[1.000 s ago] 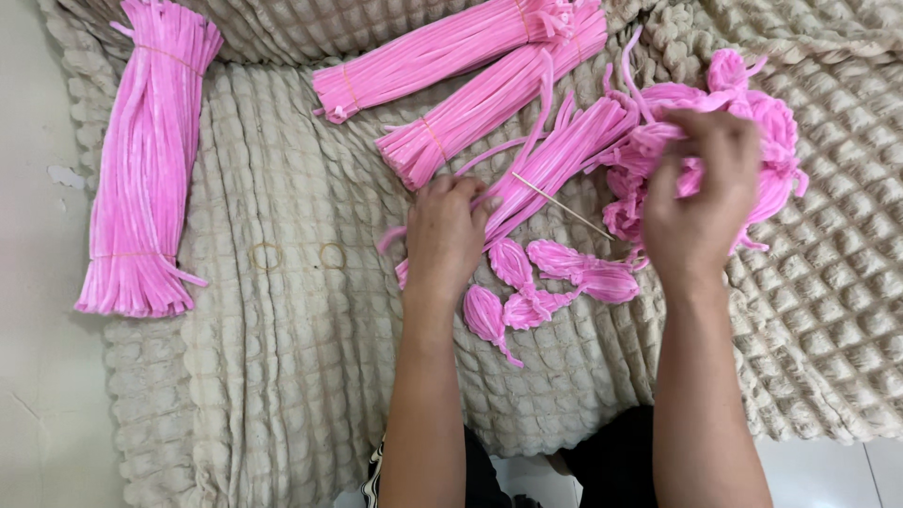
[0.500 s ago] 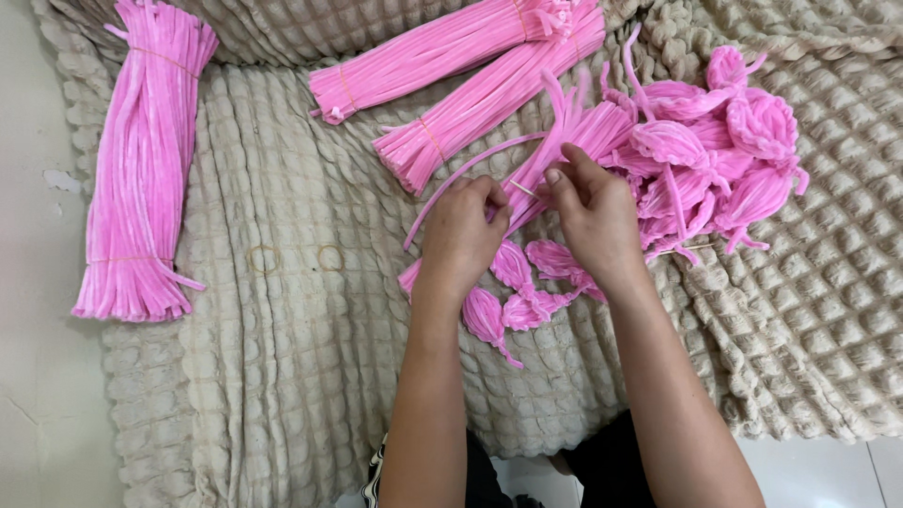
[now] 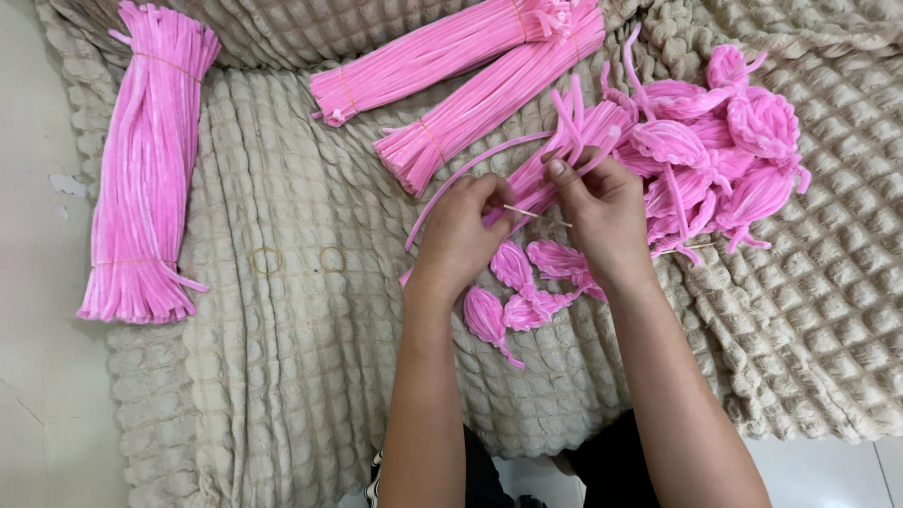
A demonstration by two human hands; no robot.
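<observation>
My left hand (image 3: 466, 235) and my right hand (image 3: 602, 207) meet over a beige textured blanket (image 3: 282, 310). Together they pinch a long pink pipe cleaner (image 3: 470, 171) that arcs up and left from my fingers, and a thin pale stick (image 3: 527, 213) runs between the two hands. Just below my hands lie a few finished pink petal shapes (image 3: 517, 292). To the right of my right hand sits a pile of several more pink petals (image 3: 724, 160).
Two bound bundles of straight pink pipe cleaners (image 3: 461, 75) lie at the top centre. A third bundle (image 3: 146, 169) rests at the blanket's left edge. Two small rubber bands (image 3: 296, 261) lie on the blanket. Pale floor (image 3: 38, 376) borders the left.
My right hand came back from the petal pile on the right to meet my left hand. Both now hold a pipe cleaner and the thin stick between them.
</observation>
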